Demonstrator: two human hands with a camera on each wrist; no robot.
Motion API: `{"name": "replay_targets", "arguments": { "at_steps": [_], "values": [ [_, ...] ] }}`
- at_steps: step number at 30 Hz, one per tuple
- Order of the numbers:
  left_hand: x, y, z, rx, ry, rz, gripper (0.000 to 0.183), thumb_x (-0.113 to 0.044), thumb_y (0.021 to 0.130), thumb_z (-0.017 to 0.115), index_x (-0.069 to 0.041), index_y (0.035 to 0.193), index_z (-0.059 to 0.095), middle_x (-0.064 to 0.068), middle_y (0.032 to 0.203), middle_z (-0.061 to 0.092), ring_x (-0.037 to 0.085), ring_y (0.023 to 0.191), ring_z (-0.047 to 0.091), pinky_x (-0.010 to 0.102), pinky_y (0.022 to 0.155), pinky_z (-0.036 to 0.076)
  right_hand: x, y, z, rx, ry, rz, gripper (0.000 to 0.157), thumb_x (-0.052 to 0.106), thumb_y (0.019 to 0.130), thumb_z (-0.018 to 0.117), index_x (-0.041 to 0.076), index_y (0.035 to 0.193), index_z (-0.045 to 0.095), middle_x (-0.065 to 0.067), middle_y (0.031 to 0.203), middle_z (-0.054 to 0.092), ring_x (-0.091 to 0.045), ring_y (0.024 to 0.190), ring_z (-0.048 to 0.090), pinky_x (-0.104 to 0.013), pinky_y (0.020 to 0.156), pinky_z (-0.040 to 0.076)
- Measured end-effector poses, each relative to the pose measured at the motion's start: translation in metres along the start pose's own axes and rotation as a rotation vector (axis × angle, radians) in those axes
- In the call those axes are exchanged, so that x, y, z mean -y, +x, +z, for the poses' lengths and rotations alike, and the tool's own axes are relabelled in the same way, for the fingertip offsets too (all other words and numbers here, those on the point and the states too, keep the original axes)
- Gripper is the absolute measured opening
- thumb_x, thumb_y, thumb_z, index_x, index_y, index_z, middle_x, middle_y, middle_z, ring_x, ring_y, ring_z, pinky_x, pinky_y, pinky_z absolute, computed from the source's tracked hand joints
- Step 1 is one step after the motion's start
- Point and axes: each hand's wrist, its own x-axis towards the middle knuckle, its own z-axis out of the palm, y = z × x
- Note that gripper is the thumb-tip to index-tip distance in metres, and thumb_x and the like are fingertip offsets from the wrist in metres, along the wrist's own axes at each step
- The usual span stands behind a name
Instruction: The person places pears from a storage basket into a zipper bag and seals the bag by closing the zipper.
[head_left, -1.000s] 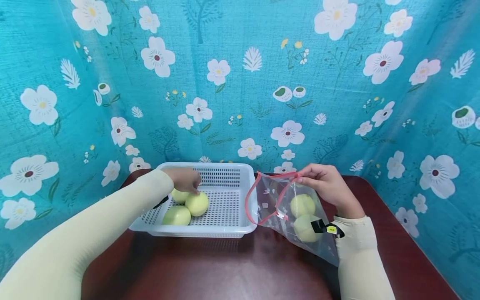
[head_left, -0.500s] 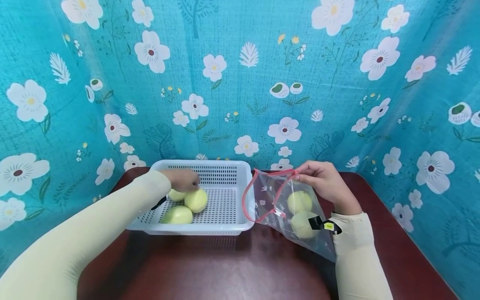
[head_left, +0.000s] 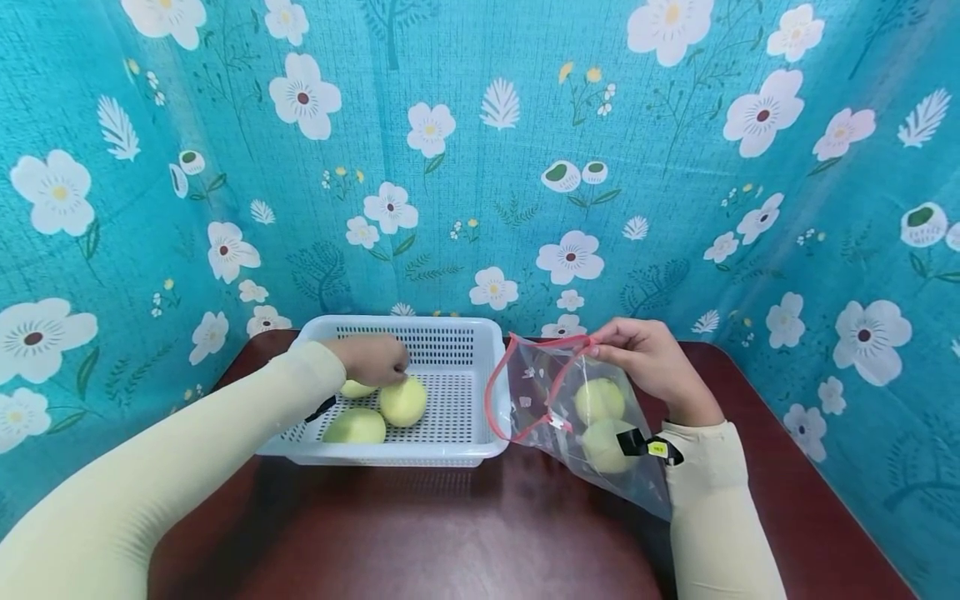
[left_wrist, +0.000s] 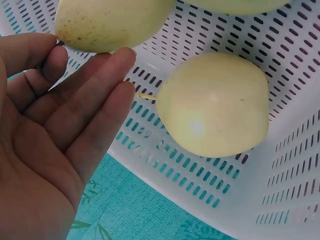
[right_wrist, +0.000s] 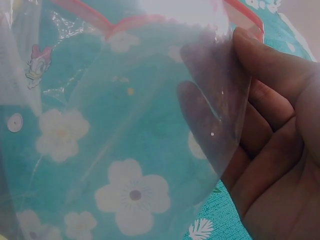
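Observation:
My left hand (head_left: 373,358) is inside the white perforated basket (head_left: 450,450). Its thumb and index finger pinch the stem of a pale yellow-green pear (head_left: 403,403), which hangs low in the basket or touches its floor; I cannot tell which. In the left wrist view that pear (left_wrist: 115,22) is at the top, beside a second pear (left_wrist: 215,105). Another pear (head_left: 356,427) lies near the basket's front. My right hand (head_left: 648,362) pinches the red-edged mouth of a clear zip bag (head_left: 540,375), holding it open toward the basket. Through the plastic show two pears (head_left: 600,402).
Basket and bag stand side by side on a dark red-brown table (head_left: 420,533). A blue flowered cloth (head_left: 465,183) hangs behind and along both sides. The bag's red rim sits close to the basket's right edge.
My left hand has shifted slightly right with the pear, which now sits farther from the others. The right hand and the bag hold nearly the same place.

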Motion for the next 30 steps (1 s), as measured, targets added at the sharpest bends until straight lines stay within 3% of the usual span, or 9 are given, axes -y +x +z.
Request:
{"name": "replay_targets", "arguments": {
  "at_steps": [3,5,7,11,15,20,30],
  "values": [
    [-0.003,0.003,0.0,0.013,0.021,-0.014,0.019,-0.024,0.094,0.059,-0.016,0.077,0.06,-0.003,0.068,0.052,0.012,0.058,0.046,0.029,0.056,0.04,0.001,-0.001,0.0,0.002,-0.007,0.006,0.007,0.007,0.088,0.072,0.006,0.095,0.074,-0.001,0.089,0.073,-0.023,0.08,0.063,-0.03,0.061,0.053],
    [-0.005,0.004,-0.001,0.024,0.013,-0.033,0.007,-0.02,0.093,0.057,-0.015,0.093,0.063,0.001,0.081,0.06,0.015,0.066,0.051,0.032,0.061,0.043,0.001,-0.001,0.0,0.004,-0.009,0.005,0.008,0.006,0.088,0.072,0.006,0.095,0.074,-0.002,0.089,0.072,-0.025,0.079,0.063,-0.03,0.061,0.053],
    [-0.006,0.005,-0.001,0.053,-0.004,-0.059,0.024,-0.016,0.092,0.055,-0.019,0.114,0.062,0.006,0.106,0.064,0.017,0.082,0.055,0.036,0.07,0.044,0.002,0.0,0.001,0.004,-0.018,-0.008,0.007,0.006,0.087,0.072,0.005,0.095,0.074,-0.005,0.088,0.072,-0.025,0.077,0.062,-0.029,0.059,0.053],
    [-0.008,0.006,0.002,0.162,-0.039,-0.082,0.055,-0.012,0.086,0.052,-0.028,0.138,0.054,0.005,0.14,0.05,0.021,0.114,0.048,0.044,0.089,0.04,0.004,0.0,0.002,0.006,-0.035,-0.035,0.008,0.003,0.087,0.072,0.005,0.094,0.073,-0.009,0.085,0.071,-0.023,0.07,0.059,-0.028,0.055,0.049],
    [-0.01,0.008,0.007,0.207,-0.027,-0.057,0.059,-0.02,0.082,0.065,-0.026,0.139,0.054,0.004,0.143,0.047,0.026,0.129,0.041,0.05,0.1,0.035,0.005,0.0,0.002,-0.004,-0.057,-0.033,0.011,0.001,0.085,0.072,0.004,0.095,0.073,-0.008,0.084,0.072,-0.02,0.066,0.055,-0.029,0.051,0.043],
    [-0.015,0.005,0.008,0.145,-0.012,-0.005,0.064,-0.021,0.075,0.083,-0.019,0.134,0.058,0.004,0.137,0.052,0.027,0.126,0.045,0.049,0.098,0.039,0.006,-0.002,0.0,-0.003,-0.046,-0.019,0.01,0.002,0.086,0.072,0.005,0.096,0.074,-0.007,0.087,0.072,-0.019,0.069,0.059,-0.028,0.053,0.045],
    [-0.021,-0.004,0.011,0.052,0.01,0.074,0.062,-0.021,0.075,0.085,-0.017,0.132,0.061,-0.001,0.129,0.059,0.02,0.118,0.052,0.042,0.098,0.041,0.005,-0.002,-0.002,0.003,-0.01,-0.048,0.01,0.001,0.085,0.072,0.004,0.095,0.073,-0.005,0.087,0.072,-0.018,0.076,0.063,-0.026,0.059,0.051]
  ]
}}
